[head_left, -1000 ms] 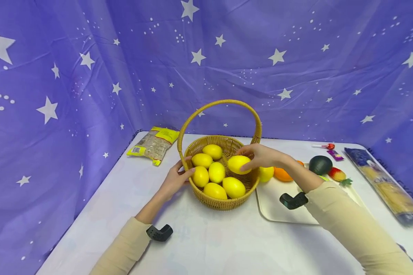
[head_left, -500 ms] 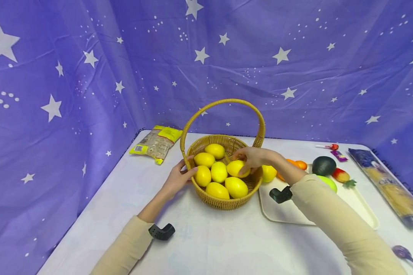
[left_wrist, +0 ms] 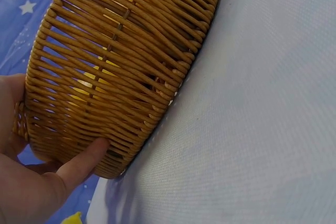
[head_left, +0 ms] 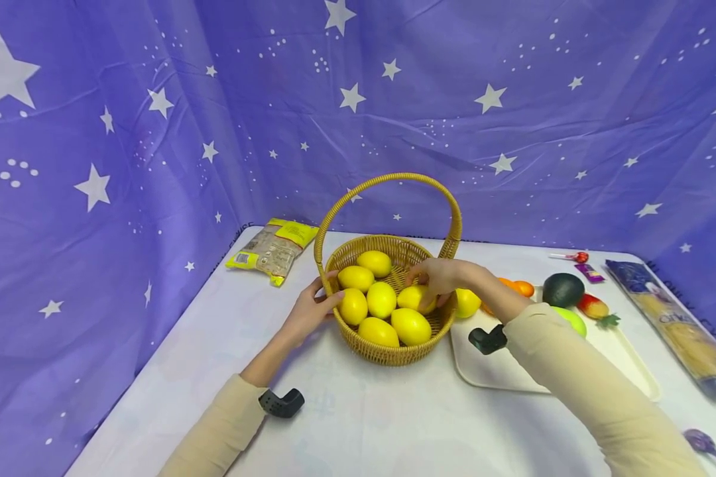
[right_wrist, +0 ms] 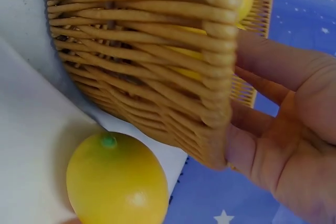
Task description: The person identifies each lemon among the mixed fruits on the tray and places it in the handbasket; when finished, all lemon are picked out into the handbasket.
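Observation:
A wicker basket [head_left: 388, 351] with a tall arched handle stands on the table, with several yellow lemons [head_left: 381, 301] inside. My left hand [head_left: 307, 311] grips its left rim, thumb over the edge; in the left wrist view a finger [left_wrist: 84, 163] lies along the outer wicker wall. Reaching over the right rim, my right hand [head_left: 444, 277] has its fingers on a lemon [head_left: 414, 298] low in the basket. In the right wrist view, the right hand's fingers [right_wrist: 278, 61] pass behind the rim, and the wicker wall hides most of their grasp.
A cream tray [head_left: 495, 377] to the right bears a yellow fruit [head_left: 468, 303], orange fruits, a dark green fruit [head_left: 563, 290] and others. Farther right lies a long food packet [head_left: 668, 318]; lollipops and a purple sweet are nearby. A yellow-edged bag [head_left: 273, 248] lies back left.
My right hand has lowered its lemon down among the others in the basket. The left hand keeps its place on the rim, and the head view has shifted slightly.

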